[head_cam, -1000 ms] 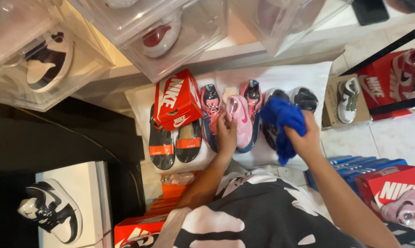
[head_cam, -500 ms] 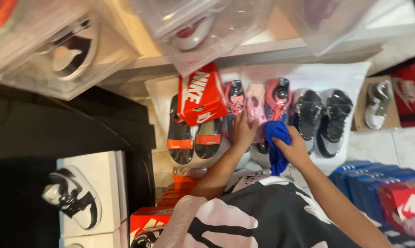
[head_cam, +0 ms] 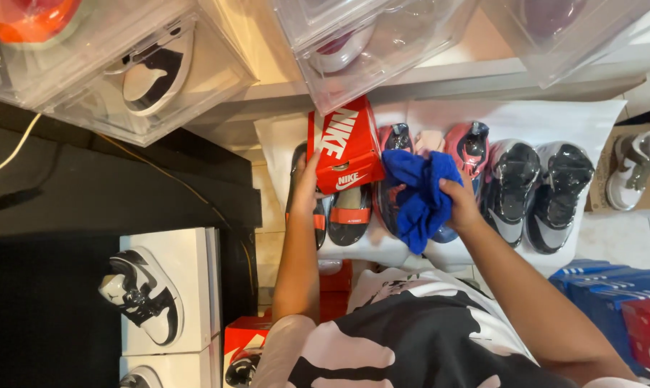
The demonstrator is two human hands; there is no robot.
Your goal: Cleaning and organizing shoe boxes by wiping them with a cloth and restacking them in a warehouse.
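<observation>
Right grip (head_cam: 460,205) clenches a blue cloth (head_cam: 420,194); left grip (head_cam: 307,183) touches the red shoebox (head_cam: 343,147), fingers spread.

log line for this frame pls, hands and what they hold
left hand: touching red shoebox | right hand: gripping blue cloth | under cloth: pink-red sneakers | left of them: black-orange slides

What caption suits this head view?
Left hand touches small red cardboard shoebox; right hand grips crumpled blue cloth over shoes.
</observation>
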